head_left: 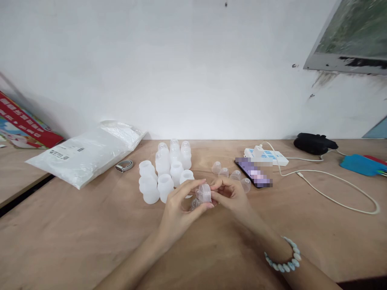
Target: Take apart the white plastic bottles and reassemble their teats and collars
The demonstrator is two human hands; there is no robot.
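Note:
A small clear plastic cap [205,193] with a ribbed ring-like rim is held between my two hands above the wooden table. My left hand [180,203] grips it with the thumb below and the fingers above. From the right, my right hand [231,194] pinches its edge between thumb and fingertips. Just under the left fingers, more clear pieces [195,203] are partly hidden. Left of my hands stand several frosted white bottles [165,187] with open necks, and behind them bottles with clear domed tops [174,144]. Several clear domes [236,175] lie beyond my right hand.
A phone [253,172] and a white power strip [266,156] with a looping cable [347,208] lie to the right. Farther right are a black case [315,143] and a blue item [361,164]. At left are a white plastic bag [87,153] and a watch [123,165].

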